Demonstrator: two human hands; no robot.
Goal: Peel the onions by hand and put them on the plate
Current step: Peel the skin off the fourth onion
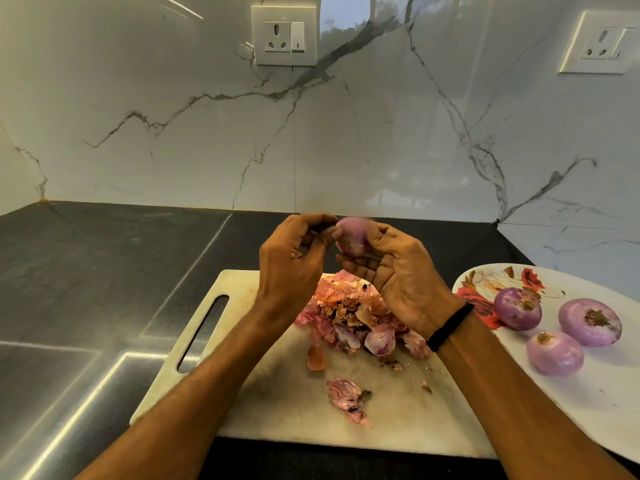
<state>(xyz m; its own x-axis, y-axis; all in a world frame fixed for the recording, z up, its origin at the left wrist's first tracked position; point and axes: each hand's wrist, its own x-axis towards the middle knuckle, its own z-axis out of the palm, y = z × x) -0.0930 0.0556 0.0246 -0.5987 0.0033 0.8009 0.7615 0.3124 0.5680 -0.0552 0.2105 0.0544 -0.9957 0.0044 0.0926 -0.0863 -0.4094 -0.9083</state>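
Observation:
A purple onion (pixel 352 239) is held up above the white cutting board (pixel 242 341). My right hand (pixel 398 271) grips it from the right, thumb and fingers curled round it. My left hand (pixel 294 261) is at the onion's left side, its curled fingertips pinching at the skin there. Three peeled onions (pixel 517 308) (pixel 590 322) (pixel 554 352) lie on the white flowered plate (pixel 595 403) at the right. A heap of pink and brown onion skins (pixel 349 317) covers the board below my hands.
The board lies on a dark stone counter (pixel 104 271) that runs to a marble-look wall (pixel 311 140). Loose skin pieces (pixel 348 400) lie on the board's near part. Two wall sockets (pixel 283 35) (pixel 601 43) sit high up.

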